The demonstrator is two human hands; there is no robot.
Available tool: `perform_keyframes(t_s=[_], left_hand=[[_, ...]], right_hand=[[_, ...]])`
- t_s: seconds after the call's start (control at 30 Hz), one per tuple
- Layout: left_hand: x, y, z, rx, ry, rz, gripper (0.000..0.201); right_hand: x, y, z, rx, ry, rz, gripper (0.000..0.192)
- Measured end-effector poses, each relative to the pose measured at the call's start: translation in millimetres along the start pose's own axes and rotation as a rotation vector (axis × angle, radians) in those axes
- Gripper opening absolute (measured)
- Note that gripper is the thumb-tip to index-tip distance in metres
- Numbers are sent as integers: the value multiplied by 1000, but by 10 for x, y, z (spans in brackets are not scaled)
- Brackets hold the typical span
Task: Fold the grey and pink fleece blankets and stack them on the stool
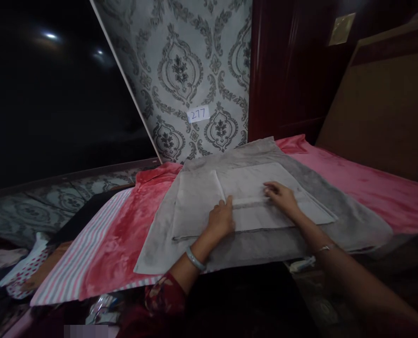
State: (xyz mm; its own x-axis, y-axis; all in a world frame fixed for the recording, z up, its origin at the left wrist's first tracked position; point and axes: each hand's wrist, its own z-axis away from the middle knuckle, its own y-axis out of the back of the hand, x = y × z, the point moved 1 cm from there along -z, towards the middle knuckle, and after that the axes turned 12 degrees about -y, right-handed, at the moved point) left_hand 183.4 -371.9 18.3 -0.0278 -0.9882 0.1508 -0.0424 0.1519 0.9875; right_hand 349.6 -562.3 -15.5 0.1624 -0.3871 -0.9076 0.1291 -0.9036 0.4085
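Note:
A grey cloth (198, 206), folded into a flat, layered rectangle, lies on a larger spread grey cloth (159, 249). At the inner corner of its top flap is my left hand (221, 219), with fingers bent down and closed on the flap's edge. My right hand (282, 198) hovers over or lightly touches the right part of the folded cloth. Its fingers are bent but apart, holding nothing I can see. The palms of both hands are hidden.
Beneath the grey cloths lie a red-pink plush cover (117, 244) and a striped cloth (78, 258). A large dark screen (61, 103) stands at left, a cardboard box (388, 108) at right. A card reading 277 (198, 113) hangs on patterned wallpaper (216, 56).

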Motion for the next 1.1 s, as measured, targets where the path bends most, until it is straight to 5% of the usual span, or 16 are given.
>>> perform_keyframes(t_s=[0.13,0.37,0.5,0.87,1.1], left_hand=[[44,-146,260,199,-44,-76,74],[-100,-305,442,241,-42,-117,33],[-161,-406,444,308,-86,-155,30],[-251,-513,439,499,-222,-205,39],[-221,-565,415,474,-293,-234,32]], right_hand=[[-367,-705,-138,-296,-219,-158,35],[-742,-1493,-509,-375,-349,-56,36],[-874,-1759,-722,-364,-381,53,31],[-811,-1930,-939,-275,-277,244,21],[-754,-1858,-960,-267,-294,257,20]])
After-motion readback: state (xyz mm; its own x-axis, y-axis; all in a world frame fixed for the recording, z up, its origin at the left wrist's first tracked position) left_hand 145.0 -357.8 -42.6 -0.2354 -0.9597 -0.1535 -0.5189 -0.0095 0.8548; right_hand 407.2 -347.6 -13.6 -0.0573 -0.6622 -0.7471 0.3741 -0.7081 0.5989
